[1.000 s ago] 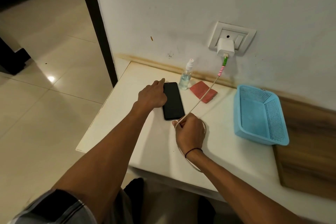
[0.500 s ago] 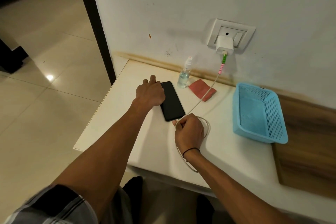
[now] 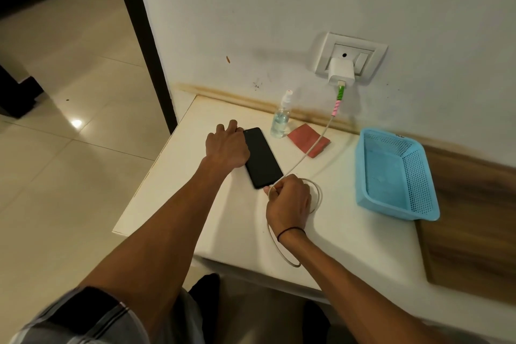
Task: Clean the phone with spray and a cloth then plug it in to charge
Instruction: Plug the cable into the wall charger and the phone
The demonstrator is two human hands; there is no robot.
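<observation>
We cannot see the cable's plug (image 3: 275, 190) under the right hand (image 3: 289, 200), nor the phone's (image 3: 262, 156) left edge beneath the left hand (image 3: 226, 148).

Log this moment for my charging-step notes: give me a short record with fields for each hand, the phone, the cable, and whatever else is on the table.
left hand: lies on the left edge of the phone, steadying it
right hand: pinches the cable end at the phone's near edge
phone: black, flat on the white table, screen dark
cable: runs from the white charger in the wall socket, over the red cloth, loops by the right hand
plugged into phone: cannot tell, hand hides the joint
spray bottle: upright, behind the phone
blue basket: right of the cable
</observation>
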